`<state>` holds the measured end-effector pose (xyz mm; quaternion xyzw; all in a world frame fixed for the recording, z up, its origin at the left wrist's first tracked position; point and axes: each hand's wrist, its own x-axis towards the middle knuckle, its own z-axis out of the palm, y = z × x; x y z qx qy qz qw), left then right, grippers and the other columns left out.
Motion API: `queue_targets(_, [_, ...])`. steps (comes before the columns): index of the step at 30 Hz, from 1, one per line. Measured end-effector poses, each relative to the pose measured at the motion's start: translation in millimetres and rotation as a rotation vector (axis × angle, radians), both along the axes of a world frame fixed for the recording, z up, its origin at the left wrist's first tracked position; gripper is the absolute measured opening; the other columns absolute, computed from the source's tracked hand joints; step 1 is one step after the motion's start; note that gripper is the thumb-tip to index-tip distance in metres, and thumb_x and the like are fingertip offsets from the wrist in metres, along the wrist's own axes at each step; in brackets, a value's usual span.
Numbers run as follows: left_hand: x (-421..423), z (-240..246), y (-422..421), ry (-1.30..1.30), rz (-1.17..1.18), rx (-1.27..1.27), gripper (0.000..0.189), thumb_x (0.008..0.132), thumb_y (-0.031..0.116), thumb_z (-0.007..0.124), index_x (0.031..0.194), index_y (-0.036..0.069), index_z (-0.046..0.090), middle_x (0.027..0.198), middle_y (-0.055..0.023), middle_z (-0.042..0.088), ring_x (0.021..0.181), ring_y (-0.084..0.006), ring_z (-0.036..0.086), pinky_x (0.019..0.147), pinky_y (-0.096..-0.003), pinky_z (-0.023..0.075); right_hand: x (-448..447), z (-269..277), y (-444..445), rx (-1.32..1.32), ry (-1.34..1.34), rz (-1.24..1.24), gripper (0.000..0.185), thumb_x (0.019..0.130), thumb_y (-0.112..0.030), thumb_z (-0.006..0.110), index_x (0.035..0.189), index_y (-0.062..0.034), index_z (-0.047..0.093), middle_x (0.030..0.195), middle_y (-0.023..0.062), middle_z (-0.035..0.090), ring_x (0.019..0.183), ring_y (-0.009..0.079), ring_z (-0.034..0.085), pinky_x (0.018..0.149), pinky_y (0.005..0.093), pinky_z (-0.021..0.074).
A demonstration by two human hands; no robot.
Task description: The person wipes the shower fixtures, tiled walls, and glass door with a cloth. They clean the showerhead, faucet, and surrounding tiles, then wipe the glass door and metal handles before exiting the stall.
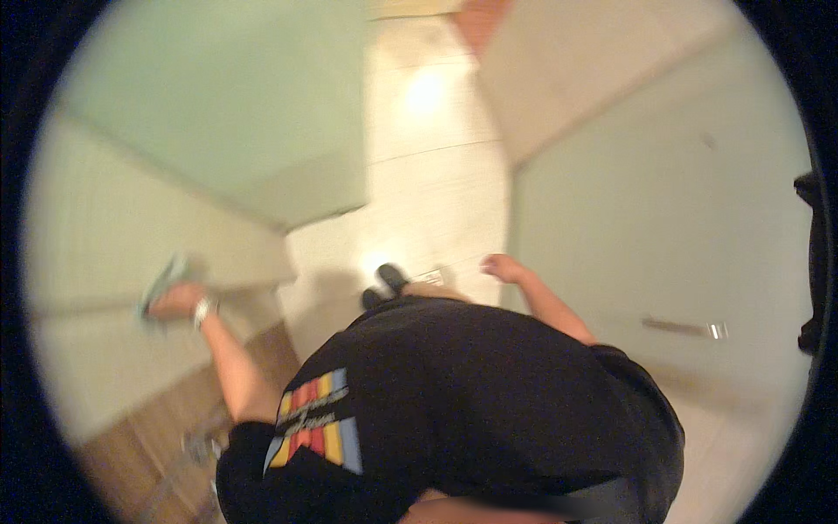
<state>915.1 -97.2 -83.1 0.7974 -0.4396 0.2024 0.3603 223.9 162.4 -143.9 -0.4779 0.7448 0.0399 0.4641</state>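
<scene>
My left hand (175,302), with a pale band on its wrist, is stretched out to the left and grips a light blue cloth (160,285). The cloth is blurred and lies over or against a pale panel (98,262); contact cannot be told. Out in front and to the right, my right hand (503,268) hangs beside a greenish glass panel (609,216). Its fingers look curled but are blurred, and nothing is plainly seen in it. Below are my dark shoes (391,278) on light floor tiles (438,183).
A green-tinted panel (249,105) stands at the upper left. A metal handle (684,327) juts from the right-hand panel. Brown wall tiles (131,445) and a blurred metal fixture (200,447) are at the lower left. A floor drain cover (430,278) lies by my feet.
</scene>
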Motion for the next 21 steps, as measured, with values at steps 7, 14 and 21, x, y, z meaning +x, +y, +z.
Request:
queue_targets(7, [-188.8,-52.8,117.0,0.973,-0.399,0.164,0.035,0.090,0.020,0.040,0.114,-0.004,0.050,0.118,-0.0159,0.052,0.104,-0.0260,0.052,0.093,-0.0398,0.0411,32.5,76.7,-21.3,-0.285,-0.216,-0.131,0.034,0.083,-0.027,0.061,0.108,-0.0045,0.060,0.101,0.0144,0.063,0.093,0.0262,0.061,0.082,0.0354,0.0474])
queue_targets(14, [-415.8,94.8,110.5,2.207,-1.479,0.509,0.051,0.093,0.036,0.039,0.132,0.003,0.038,0.133,-0.0116,0.044,0.123,-0.0279,0.041,0.104,-0.0430,0.0304,26.8,114.7,1.4,-0.555,-0.350,-0.291,0.031,0.086,-0.027,0.058,0.108,-0.0039,0.059,0.099,0.0125,0.063,0.093,0.0235,0.060,0.081,0.0351,0.0469])
queue_targets(21, [-532.0,207.5,149.3,2.511,-1.868,0.987,0.060,0.091,0.047,0.040,0.133,0.005,0.036,0.134,-0.0137,0.042,0.122,-0.0308,0.041,0.102,-0.0466,0.0339,-54.7,68.3,216.9,-0.085,0.181,-0.454,0.036,0.082,-0.033,0.057,0.100,-0.0024,0.061,0.103,0.0186,0.061,0.095,0.0343,0.058,0.082,0.0435,0.0457])
